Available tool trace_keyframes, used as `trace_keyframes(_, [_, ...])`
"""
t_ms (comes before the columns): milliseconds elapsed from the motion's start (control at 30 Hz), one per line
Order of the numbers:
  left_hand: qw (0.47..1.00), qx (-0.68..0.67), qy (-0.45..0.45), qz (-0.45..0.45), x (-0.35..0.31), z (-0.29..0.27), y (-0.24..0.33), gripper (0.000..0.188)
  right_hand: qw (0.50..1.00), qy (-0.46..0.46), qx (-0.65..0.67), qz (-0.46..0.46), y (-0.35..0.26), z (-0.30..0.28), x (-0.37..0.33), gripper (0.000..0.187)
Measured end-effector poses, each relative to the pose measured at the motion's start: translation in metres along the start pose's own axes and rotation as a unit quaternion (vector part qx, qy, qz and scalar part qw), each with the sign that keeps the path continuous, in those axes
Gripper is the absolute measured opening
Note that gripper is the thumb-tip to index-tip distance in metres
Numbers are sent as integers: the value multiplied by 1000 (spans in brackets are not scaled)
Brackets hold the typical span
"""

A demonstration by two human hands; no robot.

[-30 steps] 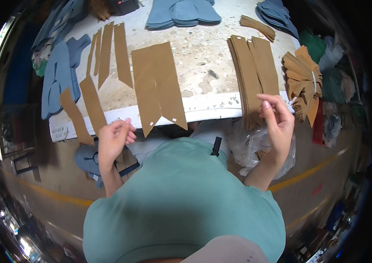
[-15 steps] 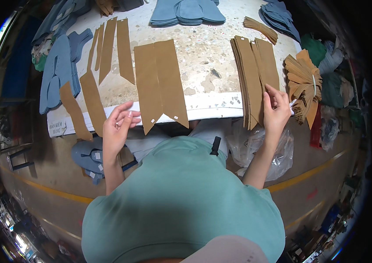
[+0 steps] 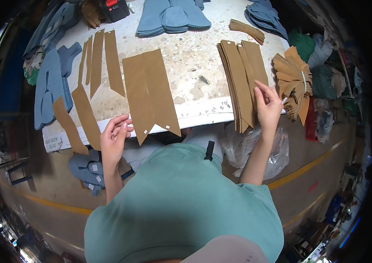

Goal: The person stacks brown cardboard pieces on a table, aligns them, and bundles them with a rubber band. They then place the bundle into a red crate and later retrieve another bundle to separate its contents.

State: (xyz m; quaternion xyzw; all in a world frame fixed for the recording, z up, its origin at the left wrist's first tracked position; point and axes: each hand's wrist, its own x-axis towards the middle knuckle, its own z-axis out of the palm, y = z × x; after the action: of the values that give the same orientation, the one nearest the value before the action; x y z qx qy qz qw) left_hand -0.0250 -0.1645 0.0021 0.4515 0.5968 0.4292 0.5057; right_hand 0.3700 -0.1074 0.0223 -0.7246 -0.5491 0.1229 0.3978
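Observation:
My left hand [image 3: 114,136] is at the table's front edge, beside a pair of brown leather-like panels [image 3: 151,94] laid edge to edge. Its fingers are loosely bent with the thumb apart, and nothing shows in them. My right hand [image 3: 268,105] hovers at the near end of a stack of long brown strips [image 3: 236,83], thumb and forefinger close to its right part. A slim white pen-like thing [image 3: 285,100] pokes out behind its fingers, mostly hidden. Small white labels dot several pieces.
Single brown strips [image 3: 115,65] lie to the left, some overhanging the edge. Blue-grey cut pieces [image 3: 172,19] are stacked at the back and left [image 3: 48,92]. A tied brown bundle [image 3: 295,83] sits at the right edge. Clear plastic bags [image 3: 273,153] hang below.
The view has shifted, so the table and its pieces appear farther left and lower. Both hands hold nearly the same places beside the brown pieces.

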Motion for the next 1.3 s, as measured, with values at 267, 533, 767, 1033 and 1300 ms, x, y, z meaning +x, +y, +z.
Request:
trace_keyframes(267, [999,-36,-8,-5,-2,0,3,31,999,3,-20,-35,-4,0,-3,24])
trace_keyframes(533, [990,-140,-2,-27,-1,6,2,45,991,-28,128,-38,-36,4,-12,27])
trace_keyframes(767, [974,-218,-33,-57,9,23,8,48,802,-316,489,135,-95,88,-51,61])
trace_keyframes(1033, [970,-236,-31,-46,10,34,0,49,839,-366,399,50,-93,126,-66,51])
trace_keyframes(1300, [941,-298,-86,-134,-17,33,-2,45,688,-396,569,216,-101,117,-56,49])
